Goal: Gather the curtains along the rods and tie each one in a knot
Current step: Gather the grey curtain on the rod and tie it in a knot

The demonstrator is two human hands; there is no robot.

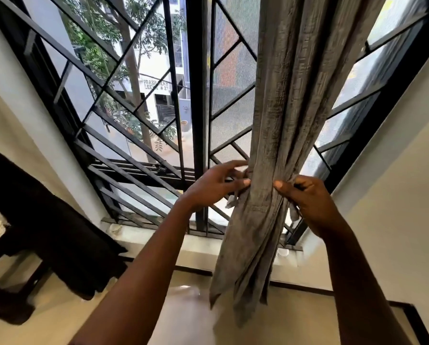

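Seen from the head camera, the grey curtain point(283, 120) hangs gathered into one thick bundle before the right half of the window. It is drawn in tightest level with the window's bottom edge, where both hands meet it. Below that it spreads into loose folds that fall past the sill point(173, 242) and end above the floor point(183, 319).

The left hand point(213, 188) pinches a fold at the bundle's left edge between thumb and curved fingers. The right hand point(308, 202) grasps the right edge, its thumb pressed on the front of the cloth and its fingers curled round behind. A short narrow strip of the same grey cloth point(232, 201) dangles just under the left hand, and another hangs under the right; whether they belong to a separate tie cannot be told.

Behind the curtain stands a black metal grille point(133, 105) of upright and slanting bars, with a fine mesh screen point(230, 70) in the middle pane. Through the left panes show a tree point(133, 70) and a pale building point(156, 70).

The sill is pale stone, with a small pale object near its left corner. The walls point(395, 195) are white, and a dark skirting point(193, 268) runs along their foot. The floor is pale and glossy. At the left edge a dark cloth point(59, 232) is draped over dark furniture.
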